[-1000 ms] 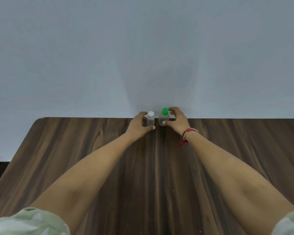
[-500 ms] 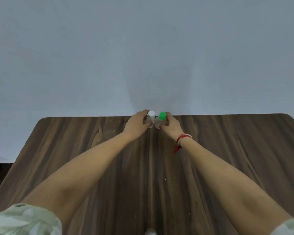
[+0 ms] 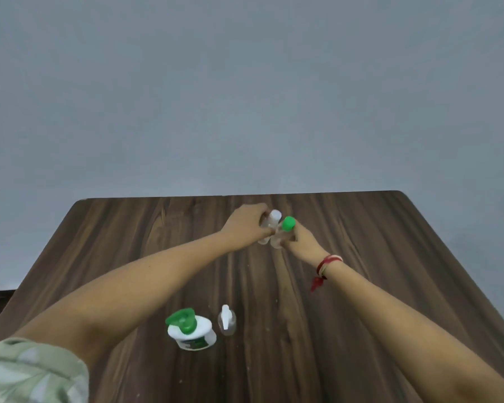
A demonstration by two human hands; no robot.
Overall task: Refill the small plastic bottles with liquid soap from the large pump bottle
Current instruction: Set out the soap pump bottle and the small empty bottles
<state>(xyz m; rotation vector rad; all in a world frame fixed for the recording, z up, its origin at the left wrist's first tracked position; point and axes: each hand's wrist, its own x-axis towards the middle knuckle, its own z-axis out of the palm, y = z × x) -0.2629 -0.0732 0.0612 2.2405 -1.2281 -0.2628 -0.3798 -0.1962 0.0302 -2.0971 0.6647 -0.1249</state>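
My left hand [image 3: 246, 225] grips a small clear bottle with a white cap [image 3: 271, 225], and my right hand [image 3: 301, 242] grips a small clear bottle with a green cap [image 3: 284, 232]. The two bottles touch side by side, tilted, over the far middle of the table. Nearer to me stands the large white pump bottle with a green pump head [image 3: 191, 328]. Just to its right is a small clear bottle with a white pump top [image 3: 227, 321].
The dark wooden table [image 3: 376, 257] reaches to a plain grey wall behind its far edge. A red thread band [image 3: 325, 264] is tied round my right wrist. Pale green sleeves show at the bottom corners.
Both hands have pulled the two small bottles back from the table's far edge toward me. The view has tipped down, so the pump bottle and third small bottle now show.
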